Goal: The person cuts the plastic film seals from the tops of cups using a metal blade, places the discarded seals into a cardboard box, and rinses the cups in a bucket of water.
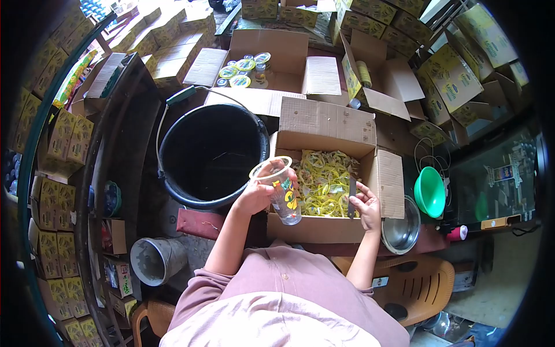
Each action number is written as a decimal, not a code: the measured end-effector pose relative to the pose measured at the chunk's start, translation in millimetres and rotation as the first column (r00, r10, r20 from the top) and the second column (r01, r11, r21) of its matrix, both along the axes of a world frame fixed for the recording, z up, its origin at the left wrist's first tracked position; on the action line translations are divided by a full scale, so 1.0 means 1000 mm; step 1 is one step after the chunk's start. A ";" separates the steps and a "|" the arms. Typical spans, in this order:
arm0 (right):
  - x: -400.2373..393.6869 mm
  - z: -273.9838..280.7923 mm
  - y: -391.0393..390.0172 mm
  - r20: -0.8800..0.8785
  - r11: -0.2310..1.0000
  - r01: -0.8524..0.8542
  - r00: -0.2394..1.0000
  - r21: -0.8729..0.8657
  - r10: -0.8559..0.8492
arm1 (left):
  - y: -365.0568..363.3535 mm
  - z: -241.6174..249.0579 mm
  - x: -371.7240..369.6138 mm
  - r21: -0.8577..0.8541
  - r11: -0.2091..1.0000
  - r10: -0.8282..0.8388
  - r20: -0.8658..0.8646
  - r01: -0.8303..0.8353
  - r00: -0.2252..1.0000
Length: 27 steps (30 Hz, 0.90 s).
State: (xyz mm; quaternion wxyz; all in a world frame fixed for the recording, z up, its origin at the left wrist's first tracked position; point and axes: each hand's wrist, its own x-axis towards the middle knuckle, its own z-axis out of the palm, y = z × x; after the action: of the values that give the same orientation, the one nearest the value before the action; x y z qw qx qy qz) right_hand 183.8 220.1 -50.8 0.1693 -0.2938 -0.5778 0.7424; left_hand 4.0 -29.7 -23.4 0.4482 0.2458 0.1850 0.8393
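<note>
Over the open carton: both hands work above a cardboard box set in front of the seated person.
Left hand: the left hand is closed around a clear plastic cup with a printed label, holding it tilted, mouth toward the black bucket.
Cup state: the cup mouth appears unsealed; whether liquid remains inside cannot be told.
Right hand: the right hand pinches a thin dark blade-like tool, point down, at the box's right side.
Box contents: a heap of yellow peeled lids and label scraps fills the box, which suggests many cups are already processed.
Bucket: it sits just beside the box on the left; its interior looks dark, and the fill level cannot be read.
Remaining stock: an open carton of sealed cups stands behind the bucket, well apart from the hands, so work appears to be left.
Surroundings: a green funnel and a steel bowl lie at the right; stacked yellow cartons line the left.
</note>
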 end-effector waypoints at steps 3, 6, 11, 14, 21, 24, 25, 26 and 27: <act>0.011 -0.006 -0.006 0.291 0.600 -0.071 0.915 0.797 -0.279 | -0.007 0.002 0.001 -0.042 0.998 0.036 -0.008 -0.037 0.999; 0.019 -0.008 -0.018 0.097 0.668 0.151 0.943 0.729 -0.318 | -0.014 0.013 0.000 -0.006 0.992 0.129 0.000 -0.129 0.992; 0.029 -0.020 -0.025 0.073 0.608 0.157 0.939 0.779 -0.335 | -0.035 0.012 -0.017 0.022 0.902 0.406 0.295 -0.431 0.865; 0.026 -0.015 -0.035 0.095 0.618 0.148 0.935 0.772 -0.343 | -0.050 0.008 -0.033 0.094 0.866 0.309 0.671 -0.491 0.674; 0.012 -0.006 -0.045 0.076 0.544 0.131 0.937 0.829 -0.342 | -0.063 -0.015 -0.047 0.128 0.864 0.150 0.858 -0.488 0.491; 0.009 -0.008 -0.045 0.075 0.516 0.127 0.933 0.847 -0.352 | -0.064 -0.023 -0.049 0.143 0.853 0.174 0.829 -0.502 0.532; 0.008 -0.004 -0.048 0.059 0.519 0.143 0.934 0.843 -0.353 | -0.063 -0.025 -0.049 0.142 0.849 0.192 0.814 -0.509 0.548; 0.007 -0.002 -0.048 0.049 0.522 0.152 0.935 0.839 -0.352 | -0.061 -0.019 -0.047 0.204 0.833 0.163 0.799 -0.515 0.579; 0.008 -0.002 -0.048 0.039 0.526 0.163 0.935 0.835 -0.352 | -0.063 -0.010 -0.043 0.113 0.848 0.198 0.839 -0.518 0.507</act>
State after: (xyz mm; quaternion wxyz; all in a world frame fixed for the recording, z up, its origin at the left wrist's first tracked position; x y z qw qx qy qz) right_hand 191.4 172.2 -52.5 0.3345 -0.3375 -0.8193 0.3209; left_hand -39.4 -92.5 -33.2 0.2436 -0.1274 -0.1420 0.9509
